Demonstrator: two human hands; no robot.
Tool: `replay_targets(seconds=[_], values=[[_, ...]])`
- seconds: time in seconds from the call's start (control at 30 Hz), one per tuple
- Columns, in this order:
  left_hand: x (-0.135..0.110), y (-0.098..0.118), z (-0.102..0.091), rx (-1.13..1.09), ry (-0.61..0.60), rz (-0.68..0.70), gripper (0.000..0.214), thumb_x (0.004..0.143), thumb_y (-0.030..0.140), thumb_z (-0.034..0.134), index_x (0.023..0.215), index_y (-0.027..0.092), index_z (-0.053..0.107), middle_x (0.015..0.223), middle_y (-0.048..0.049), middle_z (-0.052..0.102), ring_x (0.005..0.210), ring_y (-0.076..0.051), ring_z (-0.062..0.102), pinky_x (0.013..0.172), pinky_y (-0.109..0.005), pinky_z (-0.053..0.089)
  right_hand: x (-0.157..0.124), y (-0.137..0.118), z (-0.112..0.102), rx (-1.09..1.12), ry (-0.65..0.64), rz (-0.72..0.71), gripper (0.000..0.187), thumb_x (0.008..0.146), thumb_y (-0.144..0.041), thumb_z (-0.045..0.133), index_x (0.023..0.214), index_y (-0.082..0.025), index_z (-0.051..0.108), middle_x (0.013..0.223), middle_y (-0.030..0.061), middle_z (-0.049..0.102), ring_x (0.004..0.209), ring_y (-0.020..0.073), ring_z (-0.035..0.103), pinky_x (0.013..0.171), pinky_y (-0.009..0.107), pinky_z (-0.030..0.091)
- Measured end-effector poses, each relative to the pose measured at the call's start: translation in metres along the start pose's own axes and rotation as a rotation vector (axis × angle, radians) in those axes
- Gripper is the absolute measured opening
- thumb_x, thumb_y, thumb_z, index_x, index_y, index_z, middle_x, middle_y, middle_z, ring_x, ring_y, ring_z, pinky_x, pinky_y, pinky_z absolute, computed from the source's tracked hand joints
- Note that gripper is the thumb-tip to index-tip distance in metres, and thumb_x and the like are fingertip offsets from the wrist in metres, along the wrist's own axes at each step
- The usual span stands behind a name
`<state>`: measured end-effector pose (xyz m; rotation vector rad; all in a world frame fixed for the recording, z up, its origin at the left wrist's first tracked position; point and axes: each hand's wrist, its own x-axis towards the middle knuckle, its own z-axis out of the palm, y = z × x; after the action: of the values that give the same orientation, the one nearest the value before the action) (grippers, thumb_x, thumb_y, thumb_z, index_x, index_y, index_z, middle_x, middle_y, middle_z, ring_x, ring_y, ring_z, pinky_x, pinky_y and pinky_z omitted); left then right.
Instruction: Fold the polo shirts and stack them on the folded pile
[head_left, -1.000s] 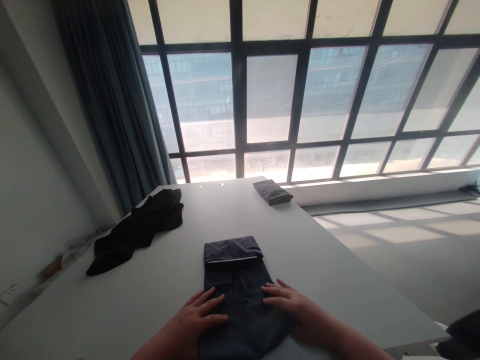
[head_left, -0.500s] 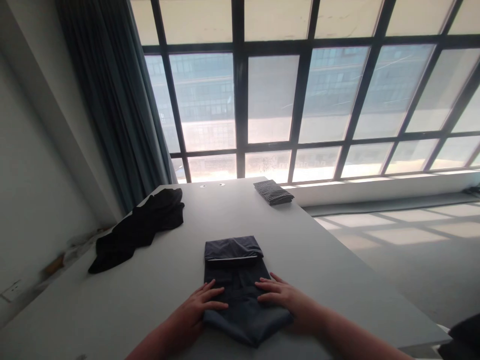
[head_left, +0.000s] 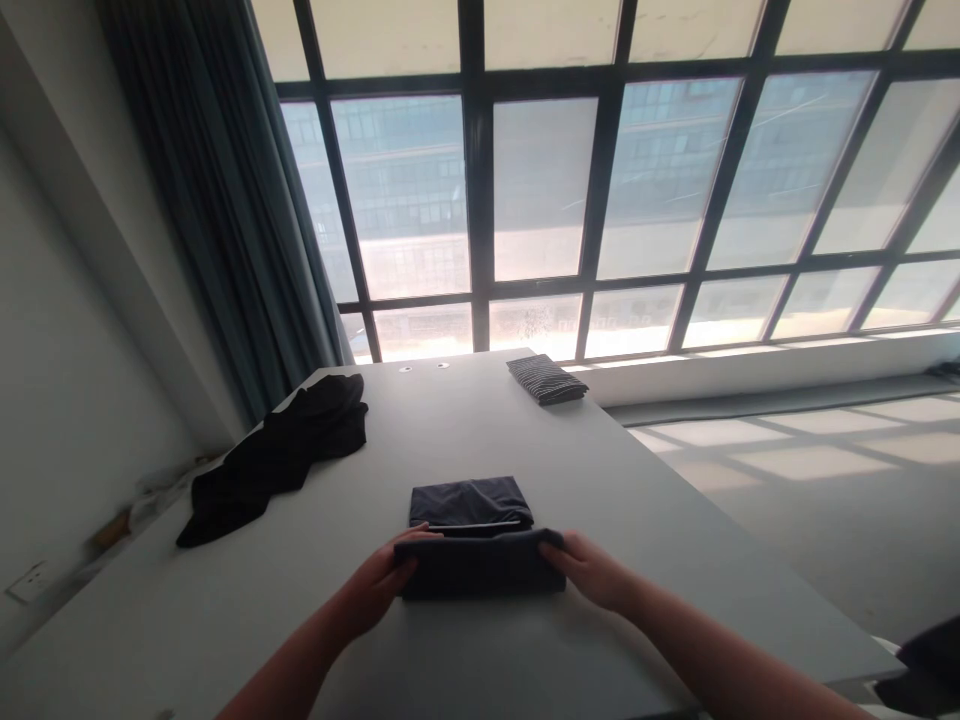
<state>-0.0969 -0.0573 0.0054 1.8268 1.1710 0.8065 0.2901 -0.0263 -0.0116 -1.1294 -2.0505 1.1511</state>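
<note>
A dark navy garment [head_left: 480,568], partly folded, lies on the white table in front of me. Its far end is a folded band with a pale edge line, and its near part is raised into a fold. My left hand [head_left: 386,575] grips the left end of this fold, thumb on the near side. At the right end, my right hand [head_left: 589,568] pinches the cloth the same way. Some fingers of both hands are hidden behind the fabric.
On the left of the white table [head_left: 262,620] lies a crumpled black garment [head_left: 292,450]. A folded striped cloth [head_left: 547,380] sits near the far right edge. Beyond are a large window [head_left: 540,190] and a dark curtain [head_left: 217,200]. A dark object [head_left: 926,665] shows at the lower right.
Both hands lay flat on the garment before. Now they hold its near end, which has been lifted and folded away from me toward the far band.
</note>
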Motion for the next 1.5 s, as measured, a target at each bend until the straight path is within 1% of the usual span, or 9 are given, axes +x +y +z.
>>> replay_targets(seconds=[0.17, 0.3, 0.63, 0.83, 0.93, 1.03, 1.13, 1.23, 1.5], values=[[0.056, -0.022, 0.000, -0.016, 0.117, -0.108, 0.069, 0.097, 0.066, 0.049, 0.134, 0.011, 0.067, 0.130, -0.0160, 0.073, 0.121, -0.035, 0.067, 0.109, -0.046, 0.052, 0.055, -0.003, -0.008, 0.085, 0.197, 0.006, 0.064, 0.096, -0.071, 0.052, 0.111, -0.013, 0.073, 0.111, 0.0111, 0.072, 0.104, 0.0285, 0.065, 0.096, 0.039, 0.053], [0.077, -0.031, 0.002, 0.156, 0.144, -0.066, 0.052, 0.099, 0.051, 0.048, 0.127, 0.013, 0.069, 0.130, -0.0159, 0.072, 0.123, -0.032, 0.066, 0.111, -0.043, 0.049, 0.082, 0.003, -0.007, -0.079, 0.246, 0.086, 0.040, 0.096, -0.043, 0.054, 0.110, -0.011, 0.075, 0.113, 0.0124, 0.074, 0.107, 0.0281, 0.067, 0.099, 0.038, 0.051], [0.085, -0.036, 0.000, 0.181, 0.269, -0.118, 0.040, 0.104, 0.037, 0.040, 0.121, 0.015, 0.070, 0.123, -0.0128, 0.074, 0.118, -0.027, 0.068, 0.106, -0.038, 0.051, 0.106, 0.014, -0.013, -0.400, 0.328, 0.139, 0.031, 0.104, -0.034, 0.049, 0.105, -0.014, 0.071, 0.107, 0.0122, 0.072, 0.099, 0.0235, 0.066, 0.086, 0.027, 0.044], [0.105, -0.029, 0.004, 0.627, 0.314, -0.256, 0.025, 0.096, 0.022, 0.053, 0.116, 0.015, 0.066, 0.120, -0.0142, 0.072, 0.116, -0.026, 0.066, 0.103, -0.035, 0.048, 0.126, 0.018, -0.005, -0.609, 0.251, 0.245, 0.027, 0.106, -0.028, 0.050, 0.114, -0.012, 0.071, 0.114, 0.0149, 0.070, 0.106, 0.0243, 0.065, 0.091, 0.028, 0.044], [0.118, -0.018, 0.010, 0.811, 0.313, -0.325, 0.034, 0.092, 0.021, 0.057, 0.125, 0.014, 0.061, 0.122, -0.0149, 0.071, 0.118, -0.029, 0.066, 0.101, -0.038, 0.047, 0.133, 0.014, -0.003, -0.680, 0.240, 0.214, 0.026, 0.105, -0.023, 0.051, 0.118, -0.010, 0.070, 0.122, 0.0168, 0.066, 0.115, 0.0248, 0.062, 0.099, 0.028, 0.042], [0.134, -0.005, 0.019, 0.896, 0.279, -0.286, 0.047, 0.099, 0.032, 0.055, 0.142, 0.014, 0.053, 0.120, -0.0160, 0.073, 0.117, -0.032, 0.067, 0.104, -0.044, 0.044, 0.140, 0.007, -0.002, -0.733, 0.233, 0.163, 0.025, 0.100, -0.018, 0.055, 0.119, -0.009, 0.069, 0.124, 0.0174, 0.064, 0.119, 0.0244, 0.058, 0.106, 0.028, 0.039], [0.144, 0.004, 0.027, 0.962, 0.216, -0.178, 0.042, 0.104, 0.045, 0.050, 0.136, 0.020, 0.062, 0.119, -0.0154, 0.073, 0.115, -0.033, 0.068, 0.106, -0.048, 0.041, 0.147, 0.004, 0.001, -0.737, 0.257, 0.119, 0.023, 0.097, -0.017, 0.057, 0.116, -0.010, 0.068, 0.123, 0.0158, 0.063, 0.116, 0.0234, 0.057, 0.104, 0.028, 0.039], [0.144, 0.005, 0.025, 0.987, 0.174, -0.139, 0.031, 0.105, 0.041, 0.050, 0.112, 0.021, 0.072, 0.117, -0.0134, 0.073, 0.113, -0.031, 0.068, 0.104, -0.046, 0.042, 0.150, 0.009, 0.001, -0.653, 0.252, 0.091, 0.019, 0.096, -0.015, 0.057, 0.112, -0.011, 0.068, 0.116, 0.0121, 0.066, 0.109, 0.0205, 0.059, 0.098, 0.025, 0.040], [0.128, -0.009, -0.003, 0.870, 0.218, -0.284, 0.026, 0.107, 0.032, 0.046, 0.118, 0.021, 0.066, 0.108, -0.0099, 0.076, 0.100, -0.025, 0.072, 0.085, -0.033, 0.047, 0.149, 0.021, -0.007, -0.465, 0.302, 0.075, 0.017, 0.103, -0.021, 0.053, 0.105, -0.012, 0.067, 0.105, 0.0099, 0.069, 0.099, 0.0182, 0.062, 0.091, 0.024, 0.041]])
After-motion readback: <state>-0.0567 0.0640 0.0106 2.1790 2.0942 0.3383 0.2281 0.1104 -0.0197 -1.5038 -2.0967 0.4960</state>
